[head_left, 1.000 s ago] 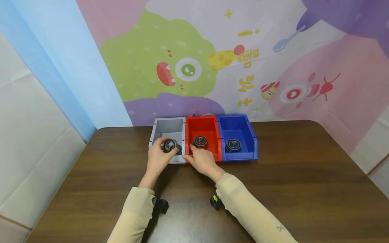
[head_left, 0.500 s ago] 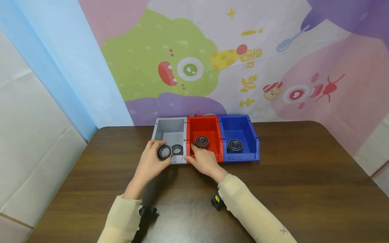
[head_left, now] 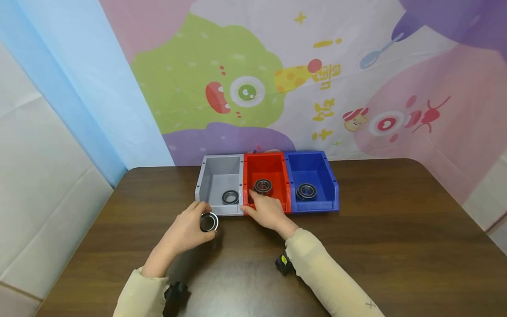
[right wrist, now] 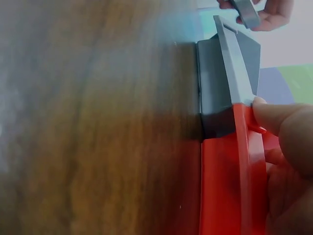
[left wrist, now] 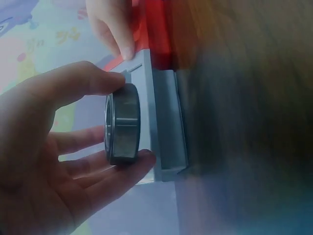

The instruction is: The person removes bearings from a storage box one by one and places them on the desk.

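Steel bearing ring is sitting pinched in the left hand, apparently clear of the grey bin (one ring is lying inside); the right hand is gripping the red bin.

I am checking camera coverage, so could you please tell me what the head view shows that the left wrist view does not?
Only the head view shows the blue bin and a bearing lying in each bin. Only the left wrist view shows the held bearing edge-on, pinched between thumb and fingertips. Both show the left hand holding it in front of the grey bin, and the right hand on the red bin.
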The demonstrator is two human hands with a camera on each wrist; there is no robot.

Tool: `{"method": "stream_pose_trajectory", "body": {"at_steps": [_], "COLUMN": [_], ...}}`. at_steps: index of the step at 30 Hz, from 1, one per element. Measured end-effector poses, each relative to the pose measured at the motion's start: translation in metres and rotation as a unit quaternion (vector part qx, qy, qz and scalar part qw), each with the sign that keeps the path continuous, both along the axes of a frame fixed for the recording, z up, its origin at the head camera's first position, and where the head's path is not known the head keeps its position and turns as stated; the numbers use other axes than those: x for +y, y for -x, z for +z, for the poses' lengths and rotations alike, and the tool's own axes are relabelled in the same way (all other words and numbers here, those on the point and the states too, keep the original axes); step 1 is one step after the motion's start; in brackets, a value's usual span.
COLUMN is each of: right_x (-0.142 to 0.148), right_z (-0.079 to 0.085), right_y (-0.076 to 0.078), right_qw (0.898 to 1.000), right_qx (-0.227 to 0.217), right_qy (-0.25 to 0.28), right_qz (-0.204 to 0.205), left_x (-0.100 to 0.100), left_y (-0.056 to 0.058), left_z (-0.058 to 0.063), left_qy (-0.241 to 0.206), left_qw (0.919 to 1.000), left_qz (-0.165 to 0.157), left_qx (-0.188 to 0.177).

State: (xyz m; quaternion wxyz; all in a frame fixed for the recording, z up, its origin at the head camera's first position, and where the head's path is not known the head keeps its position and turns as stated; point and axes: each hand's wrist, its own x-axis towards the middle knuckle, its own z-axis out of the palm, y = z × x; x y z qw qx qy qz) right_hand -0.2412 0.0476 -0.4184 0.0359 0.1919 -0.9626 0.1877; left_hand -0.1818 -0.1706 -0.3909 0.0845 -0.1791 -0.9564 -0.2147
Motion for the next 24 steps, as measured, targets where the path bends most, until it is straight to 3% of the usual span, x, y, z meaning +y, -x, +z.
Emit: {"method": "stream_pose_trajectory", "body": {"at_steps": [10, 24], "right_x": [0.003, 0.004], "right_z": [0.001, -0.001], "right_y": [0.001, 0.002], "right_qw": [1.0, 0.999], "right_qx": [-0.018, -0.014], "right_qy": [-0.009, -0.014], "right_qz": [0.015, 0.03], "left_x": [0.0, -0.003], "left_y": [-0.006, -0.009], "left_z": [-0.008, -0.014], "left_qy": [0.072, 0.066], "left_qw": [0.9959, 0.9929], "left_qz": [-0.014, -0.061], "left_qx": [-0.054, -0.078]}}
